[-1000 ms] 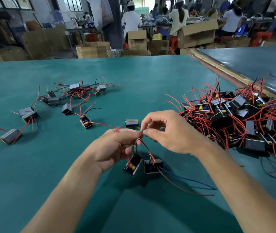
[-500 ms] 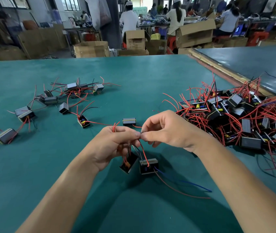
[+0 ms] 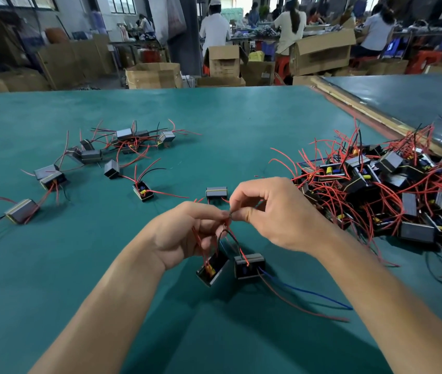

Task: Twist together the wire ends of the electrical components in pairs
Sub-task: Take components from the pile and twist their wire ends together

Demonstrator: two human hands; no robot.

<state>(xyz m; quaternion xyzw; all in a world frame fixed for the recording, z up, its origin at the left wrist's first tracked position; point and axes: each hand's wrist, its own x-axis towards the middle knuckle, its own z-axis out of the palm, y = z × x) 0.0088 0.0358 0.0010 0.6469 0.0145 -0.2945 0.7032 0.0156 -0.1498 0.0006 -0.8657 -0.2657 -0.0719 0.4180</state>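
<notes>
Two bare hands meet above a green table (image 3: 241, 125), seen from a head-worn camera looking down. The left hand (image 3: 182, 234) and the right hand (image 3: 279, 214) come together fingertip to fingertip. Each pinches the wire ends (image 3: 230, 216) between thumb and forefinger, with the remaining fingers curled.

From that pinch, red and black wires run down to two small black components lying just in front of the wrists. The left component (image 3: 212, 268) is tilted, and its open side shows a yellow part. The right component (image 3: 249, 265) sits just beside it. It is hard to tell whether the left one rests on the table or hangs by its wires. A blue wire (image 3: 308, 294) and a red wire (image 3: 295, 309) trail from the right component across the table to the right.

Just beyond the hands lies a single component (image 3: 216, 192). To the right is a large tangled pile of components (image 3: 376, 190), bristling with red wires. To the left is a looser scatter of components (image 3: 93, 156), their red and black wires crossing.

Behind the table stand cardboard boxes (image 3: 155, 75), and workers (image 3: 215, 31) are at benches farther back.
</notes>
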